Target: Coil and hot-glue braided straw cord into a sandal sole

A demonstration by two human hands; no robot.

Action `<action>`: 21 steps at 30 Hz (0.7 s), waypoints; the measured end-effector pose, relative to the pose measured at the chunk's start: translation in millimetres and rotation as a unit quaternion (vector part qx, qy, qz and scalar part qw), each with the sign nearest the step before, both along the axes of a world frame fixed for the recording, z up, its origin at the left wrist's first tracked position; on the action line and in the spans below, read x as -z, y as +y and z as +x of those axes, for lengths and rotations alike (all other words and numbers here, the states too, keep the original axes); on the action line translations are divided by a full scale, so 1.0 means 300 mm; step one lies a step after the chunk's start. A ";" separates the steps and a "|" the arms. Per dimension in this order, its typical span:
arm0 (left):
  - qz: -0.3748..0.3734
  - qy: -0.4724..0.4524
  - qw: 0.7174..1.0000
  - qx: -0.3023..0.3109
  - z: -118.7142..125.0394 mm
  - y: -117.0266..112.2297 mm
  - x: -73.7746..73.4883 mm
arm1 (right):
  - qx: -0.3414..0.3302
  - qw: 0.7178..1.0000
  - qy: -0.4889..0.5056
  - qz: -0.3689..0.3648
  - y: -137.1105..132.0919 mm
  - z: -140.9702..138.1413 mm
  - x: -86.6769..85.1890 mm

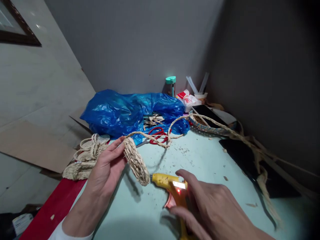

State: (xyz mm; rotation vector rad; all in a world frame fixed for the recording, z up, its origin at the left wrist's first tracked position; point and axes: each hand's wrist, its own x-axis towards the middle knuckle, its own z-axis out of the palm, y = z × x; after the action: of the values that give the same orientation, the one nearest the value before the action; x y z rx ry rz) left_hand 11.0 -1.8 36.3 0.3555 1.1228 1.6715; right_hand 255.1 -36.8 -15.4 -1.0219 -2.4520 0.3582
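My left hand (108, 168) pinches a coiled disc of braided straw rope (135, 161), held on edge above the pale green table (200, 166). The loose braid (160, 141) runs from the disc back across the table to the right. My right hand (210, 210) grips a yellow hot glue gun (172, 190) with a red light lit, its nozzle pointing left at the lower rim of the disc.
Red-handled scissors (156, 135) lie by a crumpled blue plastic bag (125, 111) with straw scraps. A bundle of braided rope (86, 155) sits at the table's left edge. A teal-capped bottle (170, 85), packets and a dark tablet (207, 113) stand in the corner.
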 end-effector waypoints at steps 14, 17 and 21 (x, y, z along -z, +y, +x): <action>0.013 0.037 0.998 0.042 -0.016 -0.023 0.038 | 0.103 0.993 -0.063 -0.006 -0.085 -0.013 0.031; 0.041 0.068 0.996 0.044 -0.027 -0.024 0.056 | 0.138 0.977 0.030 -0.157 -0.082 0.061 -0.026; 0.035 0.048 0.997 0.042 -0.023 -0.021 0.051 | 0.136 0.897 0.241 -0.346 -0.099 0.146 -0.028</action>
State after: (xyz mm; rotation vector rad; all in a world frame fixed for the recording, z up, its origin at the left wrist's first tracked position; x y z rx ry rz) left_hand 3.9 -7.9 20.9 0.5269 1.1058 1.6365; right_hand 299.0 -66.5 -6.9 -1.3256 -1.7127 1.2762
